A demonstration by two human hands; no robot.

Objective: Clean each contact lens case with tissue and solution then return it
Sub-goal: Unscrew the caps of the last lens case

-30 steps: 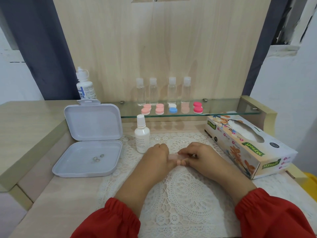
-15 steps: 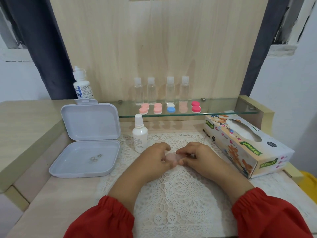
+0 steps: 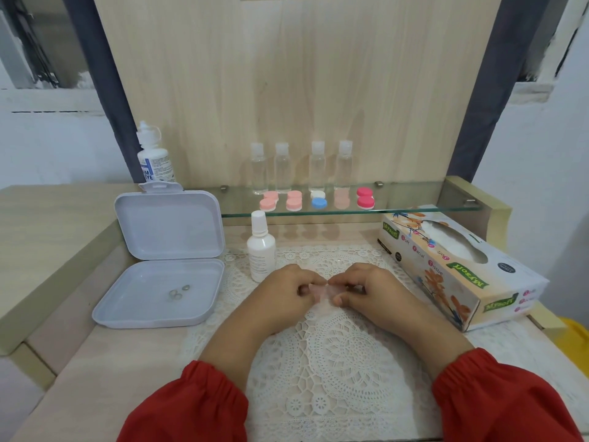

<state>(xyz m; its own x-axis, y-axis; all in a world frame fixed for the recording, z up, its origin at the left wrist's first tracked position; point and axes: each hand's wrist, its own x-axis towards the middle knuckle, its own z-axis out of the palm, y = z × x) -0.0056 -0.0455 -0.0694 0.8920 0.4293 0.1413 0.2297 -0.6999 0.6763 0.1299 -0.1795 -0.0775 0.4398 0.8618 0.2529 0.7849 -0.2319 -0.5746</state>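
My left hand (image 3: pixel 288 290) and my right hand (image 3: pixel 361 290) meet over the lace mat (image 3: pixel 334 362), and together they pinch a pale pink contact lens case (image 3: pixel 320 290) between curled fingers. Most of the case is hidden by the fingers. A white solution bottle (image 3: pixel 261 247) stands just left of my left hand. On the glass shelf (image 3: pixel 414 207) lie several more lens cases: pink pairs (image 3: pixel 269 200), a white and blue one (image 3: pixel 318 199), a pale pink one (image 3: pixel 341 199) and a red one (image 3: pixel 365 197). The tissue box (image 3: pixel 452 266) lies to the right.
An open white plastic box (image 3: pixel 159 282) holding small round items sits at the left. Several clear bottles (image 3: pixel 299 169) stand at the back of the shelf. A larger eye-solution bottle (image 3: pixel 153 157) stands on the left ledge. A wooden panel rises behind.
Both hands have stayed together over the mat, and their fingers have shifted slightly around the pale pink case. The camera view has moved a little.
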